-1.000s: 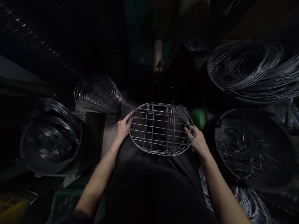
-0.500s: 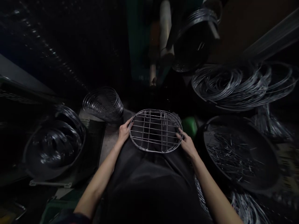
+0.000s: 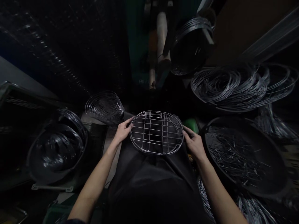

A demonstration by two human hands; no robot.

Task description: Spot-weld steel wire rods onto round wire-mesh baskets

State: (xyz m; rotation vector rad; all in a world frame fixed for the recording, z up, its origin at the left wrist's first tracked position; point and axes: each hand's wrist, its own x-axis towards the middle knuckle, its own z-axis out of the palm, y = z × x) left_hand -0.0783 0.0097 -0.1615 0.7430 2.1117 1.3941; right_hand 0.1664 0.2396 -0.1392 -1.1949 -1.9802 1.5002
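Note:
An oval wire rack [image 3: 156, 133] lies level above my lap, which a dark apron [image 3: 151, 180] covers. It has an outer rim with long wires one way and paired cross wires the other. My left hand [image 3: 123, 130] grips the rim at the left end, thumb and fingers closed round it. At the opposite end my right hand [image 3: 194, 140] holds the rim between thumb and fingers. The undersides of the fingers on both hands are partly hidden by the rim.
A stack of wire hoops [image 3: 105, 107] stands at left, beyond a basin [image 3: 40, 174] of metal rings. On the right are a pan [image 3: 273, 179] of short wire pieces and a heap of large wire loops [image 3: 243, 85]. Machine parts [image 3: 162, 37] rise ahead.
My right hand has shifted outward from inside the rack's right end to its outer rim. My left hand keeps its hold. The whole view has shifted slightly.

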